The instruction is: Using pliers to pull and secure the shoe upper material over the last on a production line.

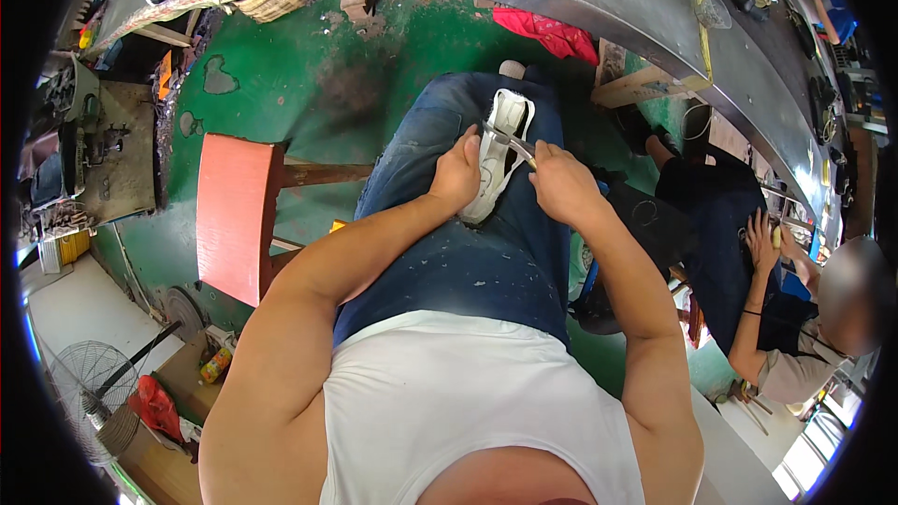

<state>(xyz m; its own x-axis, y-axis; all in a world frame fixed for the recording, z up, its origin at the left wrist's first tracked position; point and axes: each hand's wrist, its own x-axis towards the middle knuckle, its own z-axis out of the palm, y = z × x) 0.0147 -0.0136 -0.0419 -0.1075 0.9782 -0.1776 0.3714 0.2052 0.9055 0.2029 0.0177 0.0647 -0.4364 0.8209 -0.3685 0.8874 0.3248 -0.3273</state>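
Observation:
A white shoe (pixel 487 189) lies lengthwise on my lap over my blue jeans, with a dark opening along its middle. My left hand (pixel 457 171) is closed against its left edge, thumb pointing up the side. In my right hand (pixel 563 180) is a metal hand tool that looks like pincers (pixel 513 141). The tool's head meets the upper half of the shoe, near my left thumb. My palms and the tool's handle ends are hidden by my fingers.
A grey bench edge (pixel 645 23) curves across the front and right. At left stands a pink-topped stool (pixel 234 215); a wire fan (pixel 89 393) is behind it. Red cloth (pixel 547 31) lies under the bench. Another person (pixel 795 337) sits working close on my right.

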